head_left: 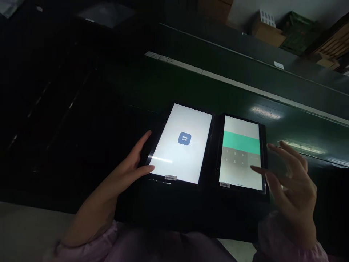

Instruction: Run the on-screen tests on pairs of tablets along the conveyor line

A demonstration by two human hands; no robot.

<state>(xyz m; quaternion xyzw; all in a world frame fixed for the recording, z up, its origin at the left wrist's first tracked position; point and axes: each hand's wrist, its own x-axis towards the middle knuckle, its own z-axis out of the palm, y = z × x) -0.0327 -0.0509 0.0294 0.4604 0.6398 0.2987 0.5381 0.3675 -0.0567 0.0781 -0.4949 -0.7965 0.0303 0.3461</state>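
Two tablets lie side by side, both lit. The left tablet (181,156) shows a white screen with a blue icon bearing an equals sign. My left hand (131,169) is at its lower left, thumb tip over the screen's bottom corner and a finger stretched up beside the left edge; the other fingers are hidden. The right tablet (240,125) shows a calculator-like keypad with a green band, its lower part greyed. My right hand (293,178) is over its right side, fingers apart, the index tip at the lower screen; touch is unclear. Both have a small barcode label at the bottom edge.
The tablets lie on a dark green bench (131,80) crossed by a pale strip (207,74). Another dark flat device (106,14) lies at the back left. Beyond the bench are a cardboard box (268,33) and a green crate (297,32).
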